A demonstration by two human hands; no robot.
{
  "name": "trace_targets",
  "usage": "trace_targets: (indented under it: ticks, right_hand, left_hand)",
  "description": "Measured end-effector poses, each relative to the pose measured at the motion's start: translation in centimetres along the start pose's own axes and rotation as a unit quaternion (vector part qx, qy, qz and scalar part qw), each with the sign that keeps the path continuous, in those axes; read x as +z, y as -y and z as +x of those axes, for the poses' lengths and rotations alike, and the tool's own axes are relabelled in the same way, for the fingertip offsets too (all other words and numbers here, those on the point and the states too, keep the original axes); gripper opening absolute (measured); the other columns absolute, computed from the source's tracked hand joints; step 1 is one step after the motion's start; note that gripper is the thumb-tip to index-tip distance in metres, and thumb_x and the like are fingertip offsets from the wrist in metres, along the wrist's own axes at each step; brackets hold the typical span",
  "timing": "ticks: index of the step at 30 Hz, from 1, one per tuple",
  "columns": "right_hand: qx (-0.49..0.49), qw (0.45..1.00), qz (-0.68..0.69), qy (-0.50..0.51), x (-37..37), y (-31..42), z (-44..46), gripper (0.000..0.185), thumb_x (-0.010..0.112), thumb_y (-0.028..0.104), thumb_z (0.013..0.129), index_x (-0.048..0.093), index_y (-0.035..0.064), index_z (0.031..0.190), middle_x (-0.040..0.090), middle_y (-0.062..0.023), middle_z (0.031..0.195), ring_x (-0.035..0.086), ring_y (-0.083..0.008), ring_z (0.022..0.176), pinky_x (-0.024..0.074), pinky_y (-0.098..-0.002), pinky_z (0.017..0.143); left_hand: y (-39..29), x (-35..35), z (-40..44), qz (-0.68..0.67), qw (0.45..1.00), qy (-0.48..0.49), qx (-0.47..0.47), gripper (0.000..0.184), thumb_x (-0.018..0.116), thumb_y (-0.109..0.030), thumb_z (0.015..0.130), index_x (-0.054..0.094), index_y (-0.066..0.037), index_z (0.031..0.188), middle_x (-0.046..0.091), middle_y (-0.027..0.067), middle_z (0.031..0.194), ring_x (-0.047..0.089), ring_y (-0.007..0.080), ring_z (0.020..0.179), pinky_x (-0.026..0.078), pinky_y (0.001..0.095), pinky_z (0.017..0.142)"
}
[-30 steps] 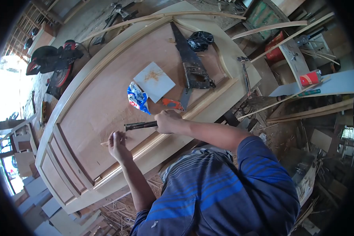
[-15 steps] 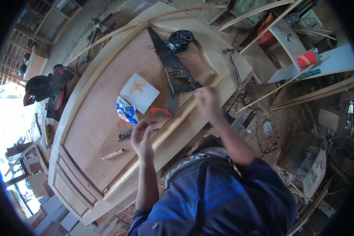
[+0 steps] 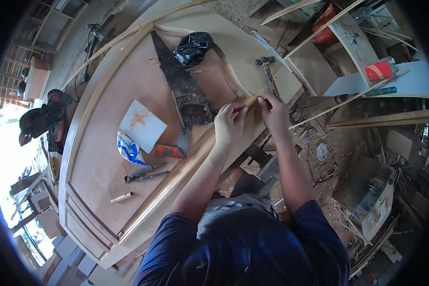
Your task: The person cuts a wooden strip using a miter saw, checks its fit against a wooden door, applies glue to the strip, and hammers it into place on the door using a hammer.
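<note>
My left hand [image 3: 229, 124] is over the right-hand part of a long wooden moulding strip [image 3: 176, 190], its thumb and forefinger pinched together. My right hand [image 3: 274, 114] is close beside it at the strip's right end, with its fingertips also drawn together. Whatever is between the fingers is too small to name. Beyond the hands lies a hammer [image 3: 270, 78] on the panel's edge. A handsaw [image 3: 174, 78] lies left of my left hand, near a square with an orange handle [image 3: 170, 151].
On the curved wooden panel [image 3: 97, 190] are a black plastic bag [image 3: 193, 48], a white tile [image 3: 143, 125] with sawdust, a blue-and-white packet [image 3: 130, 148], pincers [image 3: 145, 173] and a short wooden piece [image 3: 122, 197]. A power saw [image 3: 47, 117] stands at left; a red box [image 3: 380, 70] sits at right.
My left hand has moved right and away from my body along the strip, joining my right hand at its end. My right hand has shifted slightly right. The camera view has shifted.
</note>
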State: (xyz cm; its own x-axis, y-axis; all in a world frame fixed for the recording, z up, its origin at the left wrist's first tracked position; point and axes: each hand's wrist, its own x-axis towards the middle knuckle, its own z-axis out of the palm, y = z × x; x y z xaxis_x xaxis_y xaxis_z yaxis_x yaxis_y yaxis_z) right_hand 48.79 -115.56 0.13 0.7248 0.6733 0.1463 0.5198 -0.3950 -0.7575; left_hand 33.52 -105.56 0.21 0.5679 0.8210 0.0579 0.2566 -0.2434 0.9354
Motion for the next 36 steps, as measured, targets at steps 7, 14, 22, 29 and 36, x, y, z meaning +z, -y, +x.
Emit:
trace_targets:
  ticks: [7,14,22,29,36]
  right_hand:
    - [-0.016,1.000,-0.008,0.001,0.9,-0.9,0.9,0.012,0.076,0.007,0.096,0.078,0.0039,0.107,0.079,-0.0161,0.098,0.077,-0.0371,0.091,0.0597,-0.0437,0.078]
    - [0.008,0.992,-0.105,-0.075,-1.4,-0.5,0.5,0.027,0.078,0.010,0.095,0.072,0.0060,0.121,0.070,-0.0180,0.112,0.066,-0.0431,0.110,0.0533,-0.0526,0.096]
    - [0.131,0.983,-0.125,-0.023,-1.5,-2.6,0.5,0.038,0.075,0.015,0.100,0.060,0.0043,0.132,0.064,-0.0233,0.121,0.065,-0.0427,0.112,0.0528,-0.0525,0.095]
    - [0.198,0.980,-0.019,0.021,-4.7,-0.3,-2.1,0.035,0.064,0.031,0.111,0.061,0.0009,0.129,0.071,-0.0160,0.097,0.072,-0.0289,0.083,0.0551,-0.0428,0.076]
    - [0.158,0.986,-0.014,0.055,-7.6,2.2,-6.3,0.035,0.061,0.032,0.113,0.063,0.0009,0.131,0.069,-0.0155,0.096,0.071,-0.0268,0.079,0.0554,-0.0410,0.073]
  left_hand:
    - [0.7,2.3,1.3,-0.033,0.997,-0.015,-0.074,0.017,0.075,-0.008,0.102,0.077,0.003,0.115,0.081,0.0157,0.101,0.077,0.0163,0.089,0.059,0.0308,0.081]
    - [0.9,2.3,1.6,-0.041,0.995,-0.017,-0.087,0.014,0.076,-0.011,0.102,0.077,0.000,0.112,0.081,0.0149,0.099,0.080,0.0222,0.087,0.060,0.0329,0.081]
    - [1.5,2.5,1.5,0.027,0.999,0.003,-0.040,0.011,0.077,-0.011,0.100,0.077,-0.004,0.108,0.079,0.0158,0.098,0.078,0.0311,0.087,0.060,0.0373,0.078]
    - [1.4,2.6,1.6,0.029,1.000,-0.007,-0.008,0.008,0.079,-0.009,0.097,0.077,-0.004,0.104,0.080,0.0131,0.100,0.077,0.0321,0.091,0.060,0.0395,0.080]
    - [1.5,2.8,1.5,0.048,0.998,-0.016,0.032,0.009,0.081,-0.008,0.095,0.077,-0.004,0.103,0.080,0.0112,0.100,0.077,0.0312,0.091,0.060,0.0400,0.081]
